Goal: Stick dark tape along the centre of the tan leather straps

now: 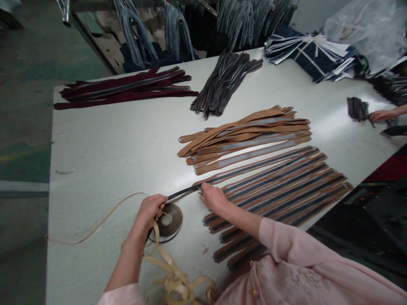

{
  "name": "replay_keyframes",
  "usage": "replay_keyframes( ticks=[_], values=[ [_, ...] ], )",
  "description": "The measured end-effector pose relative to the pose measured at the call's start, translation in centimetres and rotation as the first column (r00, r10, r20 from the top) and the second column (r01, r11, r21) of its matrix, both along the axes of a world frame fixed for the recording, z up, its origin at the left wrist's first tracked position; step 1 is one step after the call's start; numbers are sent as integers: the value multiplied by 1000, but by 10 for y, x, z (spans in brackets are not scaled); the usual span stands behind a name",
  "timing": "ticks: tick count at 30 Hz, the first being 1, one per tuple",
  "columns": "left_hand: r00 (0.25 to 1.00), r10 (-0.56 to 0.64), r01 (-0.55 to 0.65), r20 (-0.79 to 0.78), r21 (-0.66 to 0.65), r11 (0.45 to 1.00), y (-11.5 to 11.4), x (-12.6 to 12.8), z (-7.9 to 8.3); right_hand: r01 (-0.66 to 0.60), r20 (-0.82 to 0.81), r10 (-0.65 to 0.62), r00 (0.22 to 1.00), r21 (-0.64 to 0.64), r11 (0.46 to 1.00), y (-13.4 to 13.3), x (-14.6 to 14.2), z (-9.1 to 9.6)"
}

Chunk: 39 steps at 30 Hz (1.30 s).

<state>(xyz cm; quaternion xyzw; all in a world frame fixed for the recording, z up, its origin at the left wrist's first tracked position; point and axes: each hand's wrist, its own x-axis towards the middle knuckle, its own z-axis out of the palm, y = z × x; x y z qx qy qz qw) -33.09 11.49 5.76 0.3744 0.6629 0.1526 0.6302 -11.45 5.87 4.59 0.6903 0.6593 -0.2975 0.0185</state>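
My left hand [153,209] pinches a narrow black tape [181,193], pulled taut toward my right hand. My right hand [212,195] is closed at the tape's other end, over the near end of a brown strip with a dark band [251,165]. Something small and metallic shows at its fingertips, too small to name. Under my left hand lies a roll of tape [173,222], partly covered. Loose cream paper-like ribbon [171,271] curls below it, and one length trails left. More brown strips with dark bands [273,199] lie in rows beside my right forearm.
Beyond them lie a pile of tan strips [254,131], a grey bundle [222,84] and maroon strips [124,89]. Tied dark-blue fabric pieces [311,53] sit at the back right. Another person's hand [383,115] touches a small dark bundle at the right. Denim pieces hang behind the table [95,148].
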Motion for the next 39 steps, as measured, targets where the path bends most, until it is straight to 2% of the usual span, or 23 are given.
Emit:
replay_keyframes(
  ticks=[3, 10, 14, 18, 20, 22, 24, 25, 26, 28, 30, 31, 32, 34, 36, 39],
  values=[
    [1000, -6, 6, 12, -21, 1000, 0, 0, -1, 11, 8, -11, 1000, -8, 1000, -1, 1, -4],
    [1000, -10, 11, 29, -40, 999, -1, -5, -1, 42, -42, -39, 998, 71, 997, 5, -5, -14],
    [999, -28, 29, 21, -47, 998, -2, -4, -3, 22, -21, -20, 1000, 81, 997, 10, -8, -16],
    [999, -37, 38, 15, -53, 998, -1, -8, 1, -14, -19, 15, 1000, 29, 999, 14, -9, -16],
    [1000, -27, 27, -3, 16, 1000, 1, -11, 6, -14, -43, 15, 999, 13, 1000, 11, -7, -15],
    [998, -31, 40, -57, 164, 986, 3, -7, 13, -3, -89, 6, 996, 40, 999, 3, 0, -13],
    [984, -113, 154, -138, 342, 927, 4, 10, 16, 28, -139, -18, 990, 71, 997, -6, 15, -13],
    [966, -192, 250, -175, 419, 873, 3, 24, 15, 61, -153, -49, 987, 78, 995, -10, 26, -14],
    [933, -292, 358, -209, 481, 800, 1, 41, 12, 105, -155, -92, 984, 79, 991, -12, 39, -15],
    [827, -485, 553, -283, 561, 616, -6, 80, 1, 216, -113, -207, 972, 78, 973, -13, 74, -19],
    [711, -582, 686, -395, 571, 450, -15, 116, -16, 331, 3, -333, 943, 88, 939, -9, 119, -21],
    [666, -582, 733, -467, 552, 397, -19, 130, -25, 370, 73, -378, 923, 101, 924, -7, 143, -22],
    [633, -560, 768, -535, 525, 366, -23, 140, -35, 390, 137, -404, 904, 120, 913, -6, 168, -22],
    [590, -491, 808, -641, 471, 355, -30, 149, -55, 383, 230, -410, 883, 153, 911, -6, 214, -21],
    [565, -487, 825, -666, 446, 348, -32, 146, -73, 351, 261, -388, 884, 176, 919, -10, 254, -21],
    [559, -507, 829, -656, 443, 341, -27, 136, -93, 330, 239, -360, 902, 155, 931, -21, 298, -24]
  ],
)
